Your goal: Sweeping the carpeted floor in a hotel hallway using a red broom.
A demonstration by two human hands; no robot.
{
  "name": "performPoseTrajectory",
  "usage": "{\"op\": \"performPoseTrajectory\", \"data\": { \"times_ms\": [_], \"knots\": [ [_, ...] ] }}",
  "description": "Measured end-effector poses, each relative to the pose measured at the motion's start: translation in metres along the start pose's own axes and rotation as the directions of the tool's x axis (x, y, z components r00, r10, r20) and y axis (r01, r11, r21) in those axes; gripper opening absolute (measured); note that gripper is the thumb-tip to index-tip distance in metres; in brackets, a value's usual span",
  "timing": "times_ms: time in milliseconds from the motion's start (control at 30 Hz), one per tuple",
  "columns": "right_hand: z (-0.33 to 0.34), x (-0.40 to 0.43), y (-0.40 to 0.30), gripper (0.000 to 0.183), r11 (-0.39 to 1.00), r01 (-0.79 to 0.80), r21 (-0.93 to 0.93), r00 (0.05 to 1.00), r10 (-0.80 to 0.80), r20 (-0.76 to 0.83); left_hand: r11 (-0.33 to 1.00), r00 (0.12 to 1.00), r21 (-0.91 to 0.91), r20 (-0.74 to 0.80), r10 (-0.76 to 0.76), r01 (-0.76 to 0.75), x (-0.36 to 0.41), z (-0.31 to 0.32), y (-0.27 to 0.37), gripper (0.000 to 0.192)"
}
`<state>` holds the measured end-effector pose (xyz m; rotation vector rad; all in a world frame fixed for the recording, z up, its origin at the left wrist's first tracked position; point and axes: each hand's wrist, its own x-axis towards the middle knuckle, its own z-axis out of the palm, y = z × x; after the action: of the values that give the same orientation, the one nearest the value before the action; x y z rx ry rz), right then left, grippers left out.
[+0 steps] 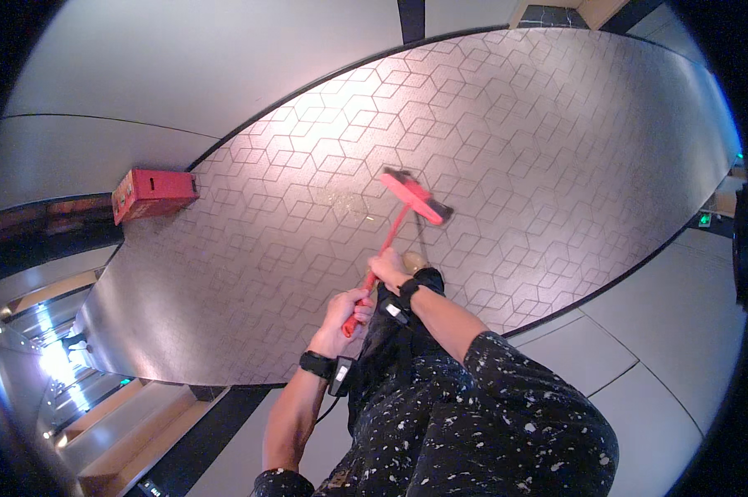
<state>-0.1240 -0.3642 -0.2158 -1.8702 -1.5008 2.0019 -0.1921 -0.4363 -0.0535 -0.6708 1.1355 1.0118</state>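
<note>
Both of my hands grip the red stick of a push broom. My left hand (348, 314) is closed around the stick near its end. Farther down, my right hand (388, 267) holds the same broom handle (393, 233). The broom head (416, 197) is red with dark bristles, sits on the patterned floor (510, 161) and looks slightly blurred. Left of it, a scatter of small pale debris (349, 204) lies on the floor. One light-coloured shoe (415, 261) shows just beyond my right hand.
A red box (162, 191) with hand holes stands against the wall panel (113, 149) at the left. Dark baseboard (312, 90) edges the corridor on both sides. A person (76, 341) appears far down the corridor. A green-lit sign (705, 219) is low at the right.
</note>
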Motion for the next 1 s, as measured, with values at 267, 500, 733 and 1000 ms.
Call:
{"op": "performPoseTrajectory", "data": {
  "times_ms": [267, 500, 733, 1000],
  "knots": [
    [0.072, -0.031, -0.057, 0.016, 0.96, -0.054, 0.275, 0.909, -0.066, 0.412, 0.961, 0.935, -0.008, -0.231, 0.269, -0.278, -0.056, -0.007, 0.015, 0.005],
    [0.043, -0.052, -0.061, 0.019, 0.967, 0.042, 0.252, 0.93, -0.13, 0.344, 0.972, 0.967, 0.015, -0.098, 0.235, -0.234, -0.075, -0.003, 0.008, 0.005],
    [-0.021, -0.025, 0.004, 0.023, 0.975, -0.111, 0.194, 0.986, 0.133, -0.104, 0.997, 0.996, 0.083, 0.085, -0.001, -0.007, -0.033, 0.029, -0.006, 0.006],
    [-0.005, -0.021, 0.028, 0.023, 0.995, -0.089, 0.041, 0.994, 0.091, -0.053, 0.996, 1.0, 0.093, -0.018, 0.016, -0.014, -0.013, -0.003, -0.031, 0.006]
  ]
}}
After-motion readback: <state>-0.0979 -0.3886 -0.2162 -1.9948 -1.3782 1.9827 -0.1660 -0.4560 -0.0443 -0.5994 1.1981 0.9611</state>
